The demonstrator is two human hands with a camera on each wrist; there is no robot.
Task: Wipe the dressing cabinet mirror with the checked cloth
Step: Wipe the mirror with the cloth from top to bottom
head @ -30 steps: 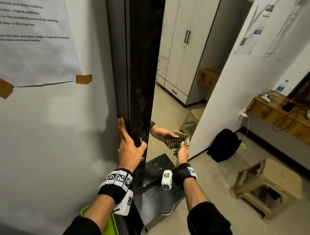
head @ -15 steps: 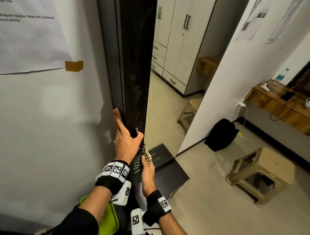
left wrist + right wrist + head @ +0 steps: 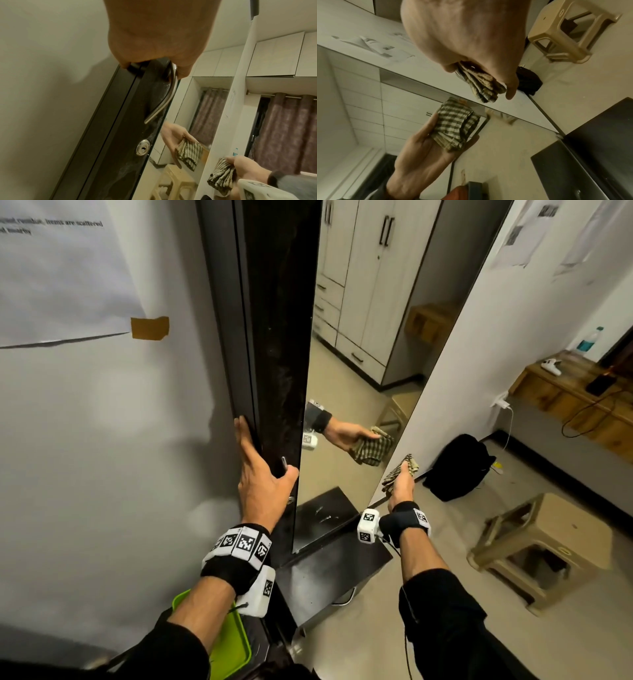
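Only the left wrist view shows the keyhole (image 3: 142, 148); left hand (image 3: 262, 481) grips the mirror (image 3: 346, 392) door edge, fingertips hidden, right hand (image 3: 400, 486) clutches the cloth (image 3: 399, 472)

White walls (image 3: 85, 422); beige floor (image 3: 428, 542); plastic stool (image 3: 548, 546); wooden shelf (image 3: 575, 402)
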